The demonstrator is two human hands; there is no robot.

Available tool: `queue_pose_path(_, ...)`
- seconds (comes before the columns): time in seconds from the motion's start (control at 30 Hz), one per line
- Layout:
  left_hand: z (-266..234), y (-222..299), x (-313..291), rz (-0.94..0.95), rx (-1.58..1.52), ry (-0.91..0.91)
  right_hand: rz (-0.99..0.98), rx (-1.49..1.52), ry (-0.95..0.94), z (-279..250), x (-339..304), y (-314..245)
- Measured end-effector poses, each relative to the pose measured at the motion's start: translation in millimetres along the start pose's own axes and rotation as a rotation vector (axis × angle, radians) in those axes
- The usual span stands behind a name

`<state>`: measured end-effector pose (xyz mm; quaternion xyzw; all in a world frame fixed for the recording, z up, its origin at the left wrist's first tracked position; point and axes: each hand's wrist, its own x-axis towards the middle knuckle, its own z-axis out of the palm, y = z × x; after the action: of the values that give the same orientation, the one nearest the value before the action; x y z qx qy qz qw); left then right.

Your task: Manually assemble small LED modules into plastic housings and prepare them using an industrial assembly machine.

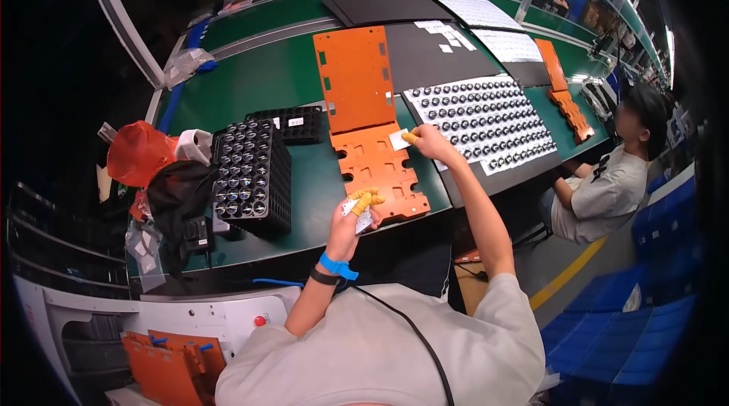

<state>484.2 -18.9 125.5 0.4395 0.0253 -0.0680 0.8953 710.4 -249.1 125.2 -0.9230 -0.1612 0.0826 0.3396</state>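
Yellow finger cots cover several fingertips of both my hands. Near the front edge of the bench, my left hand point(353, 218) is closed on a few small white plates point(363, 222) with dark dots. My right hand point(433, 145) pinches one small white plate point(398, 140) at the upper right of the orange fixture's lower half point(377, 161). This half has shaped recesses and notched sides. Behind it lies the flat upper half point(354, 80), opened away from me. Whether the pinched plate touches the fixture, I cannot tell. A blue strap point(338, 265) circles my left wrist.
Left of the fixture stands a stack of black trays point(250, 178) with round shiny parts. A white sheet point(480, 119) with rows of black round parts lies to the right. Another orange fixture point(563, 95) is farther right, near a seated person point(607, 178). Red bags point(140, 154) lie far left.
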Motion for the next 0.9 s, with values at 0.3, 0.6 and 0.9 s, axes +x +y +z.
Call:
queue_pose_path(0.3, -10.9, -9.6, 3.5, -0.02, -0.062, 0.046, 0.061, -0.118, -0.223, -2.9, 19.1, -27.4)
queue_pose_path(0.6, -6.5, 17.4, -16.4, -0.031, -0.385, -0.03, -0.033, -0.64, 0.261, 8.4, 23.3, -63.6)
queue_pose_path(0.9, -38.5, 24.6, -43.6, 0.067, -0.429, 0.055, -0.627, 0.071, 0.021, 66.5, -55.3, -268.8)
